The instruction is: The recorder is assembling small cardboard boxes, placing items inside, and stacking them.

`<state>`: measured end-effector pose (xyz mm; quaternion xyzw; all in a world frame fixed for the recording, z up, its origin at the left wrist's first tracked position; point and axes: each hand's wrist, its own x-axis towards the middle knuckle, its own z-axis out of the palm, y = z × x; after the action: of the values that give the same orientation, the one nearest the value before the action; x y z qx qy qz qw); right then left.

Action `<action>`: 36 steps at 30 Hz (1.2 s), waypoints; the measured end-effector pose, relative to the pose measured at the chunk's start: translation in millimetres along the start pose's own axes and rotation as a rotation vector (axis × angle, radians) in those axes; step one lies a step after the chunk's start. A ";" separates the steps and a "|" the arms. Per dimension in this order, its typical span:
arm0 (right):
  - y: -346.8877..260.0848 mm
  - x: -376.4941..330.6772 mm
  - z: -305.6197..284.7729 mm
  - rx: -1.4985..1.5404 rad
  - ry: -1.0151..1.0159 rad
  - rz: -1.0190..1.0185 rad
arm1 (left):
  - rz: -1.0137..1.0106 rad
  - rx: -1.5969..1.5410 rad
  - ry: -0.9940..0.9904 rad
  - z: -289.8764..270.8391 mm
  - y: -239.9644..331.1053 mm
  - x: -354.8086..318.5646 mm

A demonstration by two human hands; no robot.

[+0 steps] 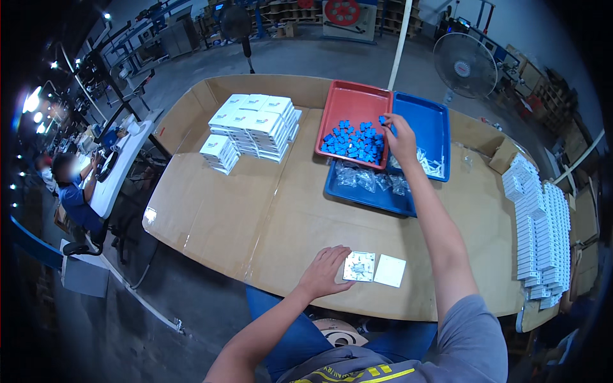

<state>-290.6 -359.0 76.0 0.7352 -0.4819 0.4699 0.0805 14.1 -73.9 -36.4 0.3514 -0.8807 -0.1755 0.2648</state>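
My left hand (324,273) lies at the left edge of a shallow square white tray (368,278), its fingers and thumb gripping that edge. Inside the tray is a light, patterned content too small to make out. A plain white square piece (390,270) lies just right of it, flat on the cardboard. My right hand (401,139) reaches out over the right rim of a red tray (355,96), pinching a small blue plastic piece (382,120) between fingertips. Many similar blue pieces (353,142) lie heaped in that tray.
A blue tray (418,105) holds white pieces (430,165); another blue tray (377,202) in front holds clear plastic bags (357,177). White boxes (255,124) are stacked at the back left, and more stacks (543,236) line the right edge. A person (80,198) sits at a table far left.
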 end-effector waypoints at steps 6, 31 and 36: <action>-141.0 -52.7 -82.0 0.894 0.386 0.217 | 0.031 -0.038 0.051 2.3 -0.2 -4.5; -273.3 -344.7 -127.8 0.800 -0.047 1.002 | -0.080 -0.152 -0.005 13.0 34.3 -63.0; -268.2 -331.4 -105.0 0.462 -0.144 0.709 | -0.095 -0.169 0.077 16.0 36.0 -72.6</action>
<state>-175.8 50.9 -31.6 0.5539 -0.5911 0.5114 -0.2868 30.2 4.6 -56.2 0.3755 -0.8344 -0.2477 0.3185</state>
